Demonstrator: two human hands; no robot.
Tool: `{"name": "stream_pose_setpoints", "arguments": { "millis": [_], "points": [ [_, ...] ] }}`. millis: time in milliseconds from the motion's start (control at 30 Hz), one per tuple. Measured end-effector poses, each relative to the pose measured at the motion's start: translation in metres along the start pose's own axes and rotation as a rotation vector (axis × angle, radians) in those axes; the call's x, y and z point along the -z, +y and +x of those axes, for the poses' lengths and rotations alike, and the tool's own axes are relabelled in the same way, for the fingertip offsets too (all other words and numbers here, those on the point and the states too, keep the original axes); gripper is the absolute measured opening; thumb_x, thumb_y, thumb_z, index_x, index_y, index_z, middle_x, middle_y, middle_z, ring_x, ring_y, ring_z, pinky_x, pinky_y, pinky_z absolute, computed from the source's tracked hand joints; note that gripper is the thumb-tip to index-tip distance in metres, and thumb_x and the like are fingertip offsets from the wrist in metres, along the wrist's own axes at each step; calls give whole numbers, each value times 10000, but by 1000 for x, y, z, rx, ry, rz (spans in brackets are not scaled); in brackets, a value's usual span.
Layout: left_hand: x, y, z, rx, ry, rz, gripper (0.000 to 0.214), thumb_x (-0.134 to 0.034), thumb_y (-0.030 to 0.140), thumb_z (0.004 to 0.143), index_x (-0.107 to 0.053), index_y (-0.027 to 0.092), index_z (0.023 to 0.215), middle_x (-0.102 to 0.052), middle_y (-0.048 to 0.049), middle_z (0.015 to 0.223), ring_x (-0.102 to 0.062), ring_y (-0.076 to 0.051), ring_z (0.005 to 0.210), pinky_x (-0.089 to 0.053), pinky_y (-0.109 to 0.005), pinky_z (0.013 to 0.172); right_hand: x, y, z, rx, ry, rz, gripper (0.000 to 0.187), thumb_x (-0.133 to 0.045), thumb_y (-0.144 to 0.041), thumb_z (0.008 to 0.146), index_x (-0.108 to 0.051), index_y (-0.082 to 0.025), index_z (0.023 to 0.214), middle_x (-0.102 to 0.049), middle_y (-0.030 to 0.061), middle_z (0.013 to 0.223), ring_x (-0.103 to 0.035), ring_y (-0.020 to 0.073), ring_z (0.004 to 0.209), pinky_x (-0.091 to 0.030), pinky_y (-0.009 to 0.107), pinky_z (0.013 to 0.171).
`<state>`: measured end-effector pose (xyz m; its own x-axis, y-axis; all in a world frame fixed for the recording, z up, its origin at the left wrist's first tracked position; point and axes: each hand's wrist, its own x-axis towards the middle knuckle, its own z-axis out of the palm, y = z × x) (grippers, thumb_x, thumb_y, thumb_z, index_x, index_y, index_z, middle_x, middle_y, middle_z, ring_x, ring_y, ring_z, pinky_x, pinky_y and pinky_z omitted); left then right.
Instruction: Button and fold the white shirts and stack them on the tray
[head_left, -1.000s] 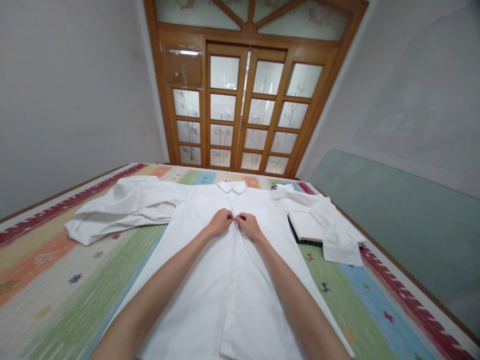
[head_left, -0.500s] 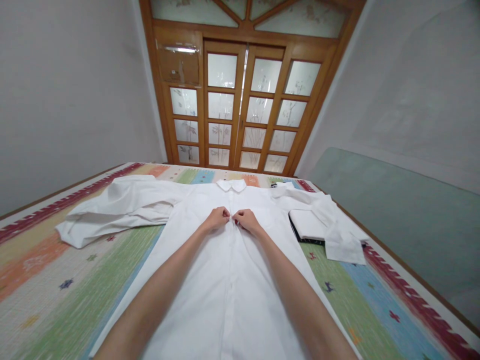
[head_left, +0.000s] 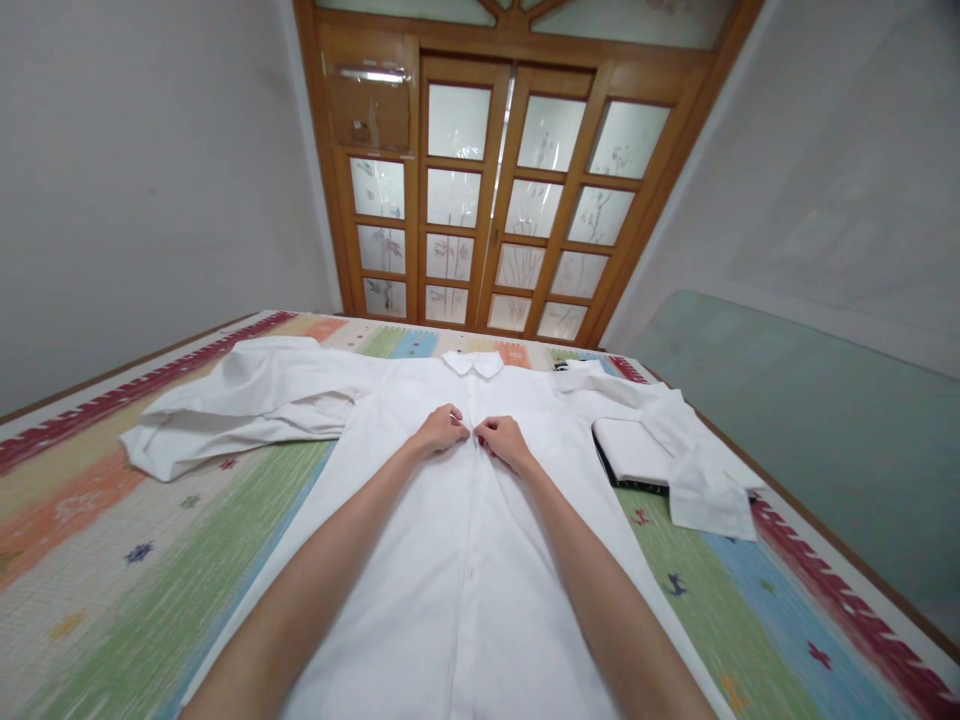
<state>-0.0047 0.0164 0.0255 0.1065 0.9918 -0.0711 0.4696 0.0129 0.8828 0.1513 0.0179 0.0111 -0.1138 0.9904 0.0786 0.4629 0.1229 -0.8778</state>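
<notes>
A white long-sleeved shirt [head_left: 405, 560] lies spread front side up, its collar at the far end and both sleeves out to the sides. My left hand [head_left: 442, 430] is at the upper chest, left of the front placket, with fingers pinched at the cloth edge. Just across from it, my right hand [head_left: 504, 440] pinches the right side of the placket, lifting small creases in the fabric. Any button between the fingertips is too small to make out. The lower placket runs down the middle between my forearms.
A striped, patterned cloth [head_left: 217, 540] covers the surface under the shirt. Folded white and black cloth [head_left: 634, 450] lies by the right sleeve. A pale green panel [head_left: 810, 430] stands along the right edge. Wooden glass-paned doors [head_left: 487, 200] rise behind, between grey walls.
The view has shifted slightly, so the shirt and doors sit further right. My hands stay at the upper placket, and the left fingers have changed position a little.
</notes>
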Motion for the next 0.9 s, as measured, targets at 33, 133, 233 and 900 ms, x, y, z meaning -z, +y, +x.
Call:
{"name": "stream_pose_setpoints", "arguments": {
  "millis": [33, 133, 233, 900],
  "points": [
    [-1, -1, 0, 15, -9, -30, 270, -655, 96, 708, -496, 184, 908, -537, 103, 537, -381, -52, 355, -285, -175, 389, 0, 0, 0, -2, -3, 4, 179, -539, -178, 687, -599, -168, 518, -502, -55, 392, -418, 79, 348, -330, 204, 434],
    [-1, -1, 0, 37, -34, -110, 255, -656, 88, 729, -460, 196, 852, -467, 132, 474, -313, -36, 307, -221, -167, 350, -1, 1, 1, -2, -16, 16, 192, -526, -183, 697, -598, -165, 520, -533, -42, 426, -421, 75, 354, -328, 201, 427],
    [0, -1, -2, 43, -52, -165, 254, -659, 81, 740, -436, 203, 756, -418, 141, 417, -301, -30, 284, -214, -161, 339, 0, 3, 4, -14, -53, 78, 238, -478, -192, 734, -603, -158, 534, -569, -25, 472, -407, 64, 348, -295, 194, 393],
    [5, 5, -9, -37, 20, 89, 146, -696, 249, 680, -723, 147, 580, -695, -35, 557, -637, -138, 603, -454, -203, 566, 5, 3, 2, -57, -132, 156, 133, -561, -179, 718, -671, -133, 660, -607, -24, 539, -394, 45, 370, -272, 171, 366]
  ]
}}
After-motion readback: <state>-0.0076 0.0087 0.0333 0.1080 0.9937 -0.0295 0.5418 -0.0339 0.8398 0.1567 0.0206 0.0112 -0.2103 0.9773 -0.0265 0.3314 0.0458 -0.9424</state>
